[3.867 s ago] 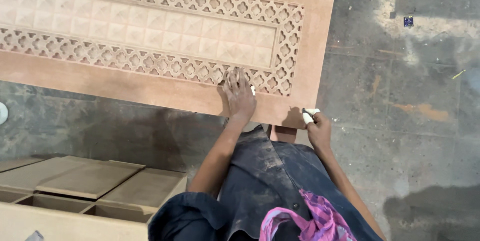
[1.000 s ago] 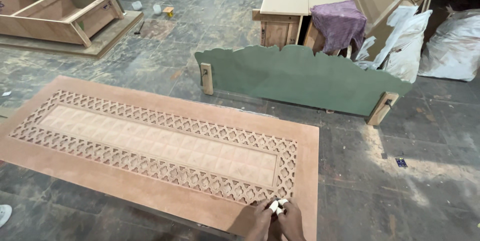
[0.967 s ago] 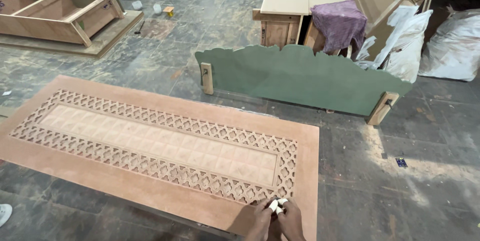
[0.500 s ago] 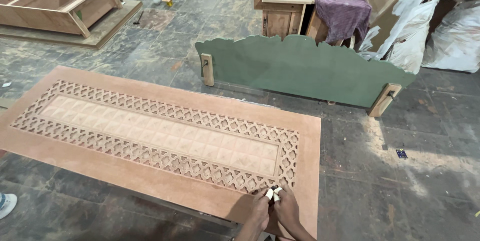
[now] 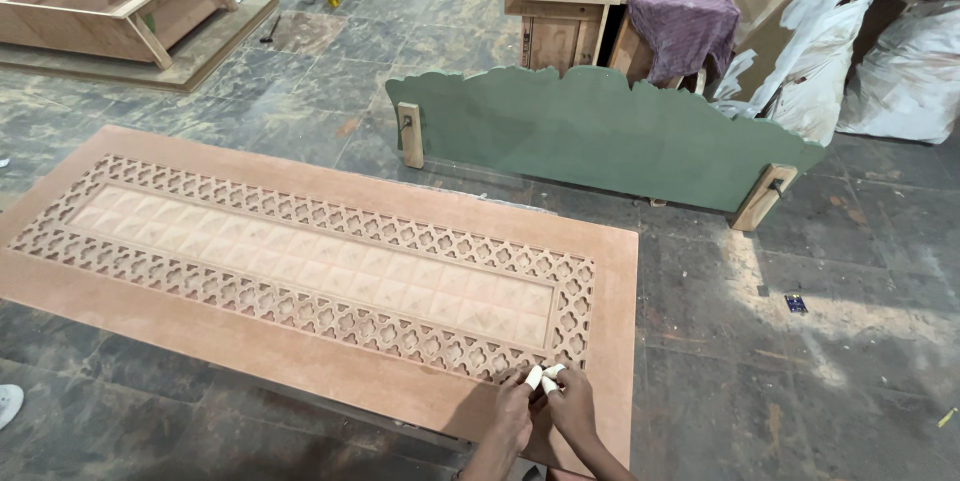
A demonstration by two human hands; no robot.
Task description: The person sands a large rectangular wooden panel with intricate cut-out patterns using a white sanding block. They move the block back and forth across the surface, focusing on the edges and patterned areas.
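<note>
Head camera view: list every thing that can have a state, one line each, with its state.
Carved panel: lying flat, lattice side up.
Left hand: resting on the panel's near corner, fingertips taped white.
Right hand: beside the left, touching the panel, fingertips taped white.
Green headboard: standing upright on its edge on the floor.
Purple cloth: draped over furniture.
Wooden frame: lying open side up.
White sacks: full, slumped on the floor.

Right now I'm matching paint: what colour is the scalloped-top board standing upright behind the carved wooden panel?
Dark green scalloped-top board, clearest in the head view.
</note>
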